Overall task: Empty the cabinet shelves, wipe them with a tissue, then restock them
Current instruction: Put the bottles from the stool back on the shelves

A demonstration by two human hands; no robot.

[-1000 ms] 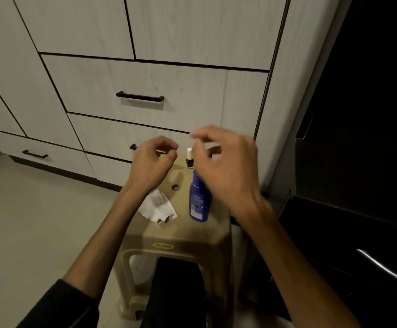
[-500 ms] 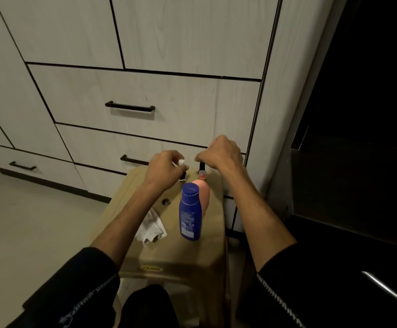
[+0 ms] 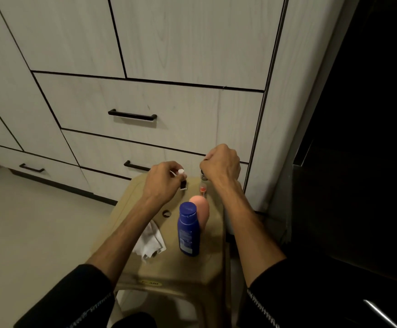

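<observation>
On stool [image 3: 176,268]: blue bottle [image 3: 188,229] upright, pink bottle [image 3: 202,209] behind

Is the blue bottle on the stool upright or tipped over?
Upright: the blue bottle stands on its base on the stool, cap on top.

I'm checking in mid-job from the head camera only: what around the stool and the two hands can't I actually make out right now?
- Right hand: curled fingers hide whatever it grips; only a small cap below shows.
- Small bottle: the left hand hides part of it; label too small.
- Pink bottle: lower part behind the blue bottle.
- Tissue: partly under the left forearm.
- Cabinet shelves: not visible.
</observation>
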